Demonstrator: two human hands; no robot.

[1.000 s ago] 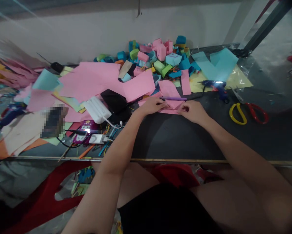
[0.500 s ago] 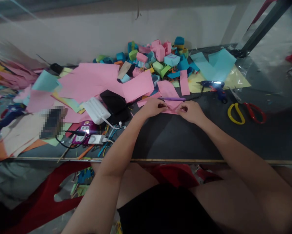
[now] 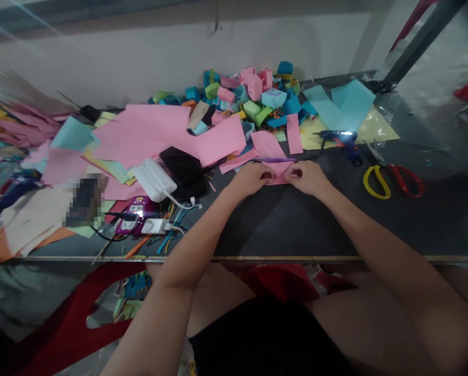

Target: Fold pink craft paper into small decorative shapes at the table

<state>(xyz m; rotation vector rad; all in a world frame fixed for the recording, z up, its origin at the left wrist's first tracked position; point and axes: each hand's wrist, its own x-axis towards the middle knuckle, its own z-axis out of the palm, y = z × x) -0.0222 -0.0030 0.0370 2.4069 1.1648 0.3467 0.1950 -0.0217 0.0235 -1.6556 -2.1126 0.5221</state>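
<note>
My left hand (image 3: pixel 253 179) and my right hand (image 3: pixel 309 177) meet over a small pink paper piece (image 3: pixel 279 176) on the dark table (image 3: pixel 280 224). Both hands pinch it from either side, fingers curled, and the paper is mostly hidden between them. A purple pen (image 3: pixel 275 160) lies just behind the paper. More pink sheets (image 3: pixel 222 140) lie to the left of my hands.
A heap of small folded coloured paper boxes (image 3: pixel 253 96) sits at the back by the wall. A blue glue gun (image 3: pixel 341 138) and yellow-red scissors (image 3: pixel 392 180) lie to the right. A white power bank (image 3: pixel 155 179), a black pouch (image 3: pixel 182 166) and cables lie to the left.
My hands have drawn closer together and gathered the pink paper between them; less of it shows than a second ago.
</note>
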